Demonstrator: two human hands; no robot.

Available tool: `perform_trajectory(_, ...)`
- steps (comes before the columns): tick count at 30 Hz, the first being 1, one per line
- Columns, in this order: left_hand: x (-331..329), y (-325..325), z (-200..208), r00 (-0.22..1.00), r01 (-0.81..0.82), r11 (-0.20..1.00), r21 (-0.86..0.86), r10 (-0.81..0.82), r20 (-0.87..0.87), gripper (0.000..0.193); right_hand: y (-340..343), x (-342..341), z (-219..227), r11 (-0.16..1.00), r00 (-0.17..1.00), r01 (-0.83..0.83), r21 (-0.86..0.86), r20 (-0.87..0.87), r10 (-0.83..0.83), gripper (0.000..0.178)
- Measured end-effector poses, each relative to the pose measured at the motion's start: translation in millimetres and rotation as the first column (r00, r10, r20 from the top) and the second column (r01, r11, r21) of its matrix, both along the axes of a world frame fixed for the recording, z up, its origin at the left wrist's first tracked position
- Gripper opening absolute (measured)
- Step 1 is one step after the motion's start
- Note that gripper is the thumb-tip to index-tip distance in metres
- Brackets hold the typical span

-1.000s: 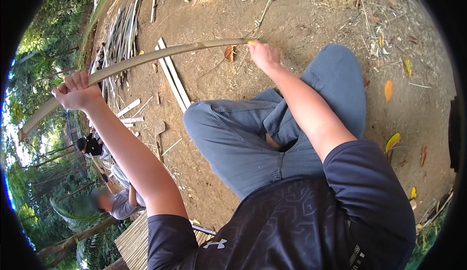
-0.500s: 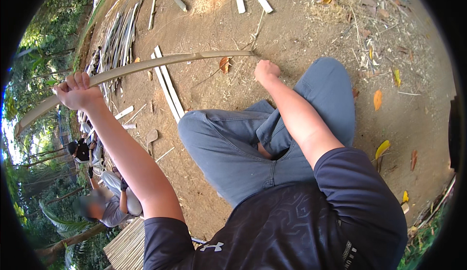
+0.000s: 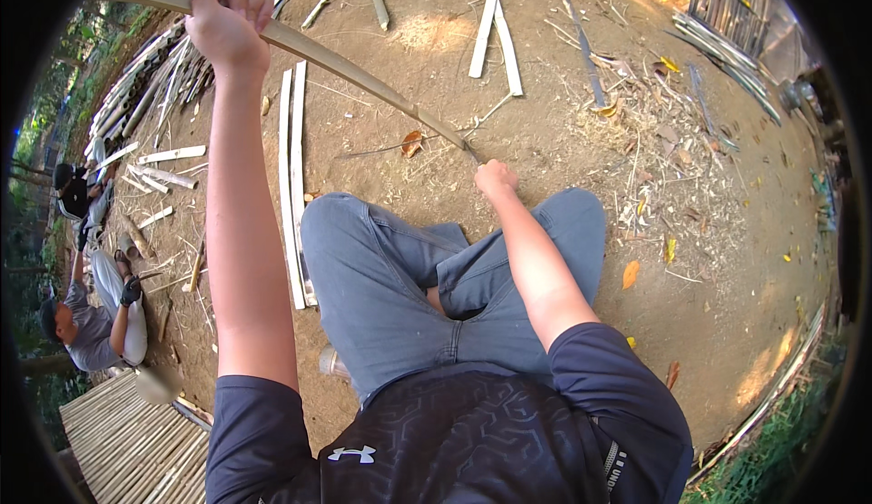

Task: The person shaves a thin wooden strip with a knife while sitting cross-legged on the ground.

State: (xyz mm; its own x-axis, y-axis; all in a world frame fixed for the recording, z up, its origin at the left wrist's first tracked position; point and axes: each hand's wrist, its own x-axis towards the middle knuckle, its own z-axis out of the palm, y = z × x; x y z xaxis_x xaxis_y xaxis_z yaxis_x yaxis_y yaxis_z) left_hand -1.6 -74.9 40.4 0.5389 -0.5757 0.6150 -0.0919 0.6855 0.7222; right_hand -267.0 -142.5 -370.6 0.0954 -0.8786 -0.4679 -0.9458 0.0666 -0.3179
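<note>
A long, thin, curved bamboo strip [image 3: 363,73] runs from the upper left down to the middle of the head view. My left hand [image 3: 225,23] grips it high up, arm stretched out. My right hand [image 3: 495,180] is closed at the strip's lower end, just beyond my knees; whether it holds the tip or a small tool there is hidden by the fist. I sit on bare earth in blue jeans [image 3: 400,277] and a dark shirt.
Two split bamboo slats [image 3: 292,177] lie left of my leg, more slats [image 3: 495,27] ahead, a bundle of strips [image 3: 154,86] at far left. Another person [image 3: 95,322] sits at the left near a bamboo mat [image 3: 127,449]. Dry leaves and shavings litter the right.
My left hand has risen and swung up toward the top of the view with the strip. My right hand has slid along the strip to its lower end, closer to my knees.
</note>
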Motion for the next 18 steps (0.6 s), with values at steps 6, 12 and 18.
perform_trajectory(6, -36.2, -12.0, -11.4, 0.987, -0.042, 0.998, 0.052, 0.05, -0.154, 0.043, 41.3, -45.8, 1.7, 0.96, 0.884, 0.276, 0.037, 0.382, -0.269, 0.054)
perform_trajectory(12, -67.0, -12.0, 0.8, 0.996, 0.092, 0.996, -0.015, -0.092, -0.016, 0.045, 53.0, -61.7, 0.3, 0.947, 0.655, 0.32, 0.008, 0.72, -0.227, 0.051)
perform_trajectory(18, -80.6, -0.9, 11.1, 0.99, 0.131, 0.991, 0.018, -0.13, -0.055, 0.044, 58.2, -56.5, 22.5, 0.819, 0.293, 0.265, 0.508, 0.767, -0.571, 0.045)
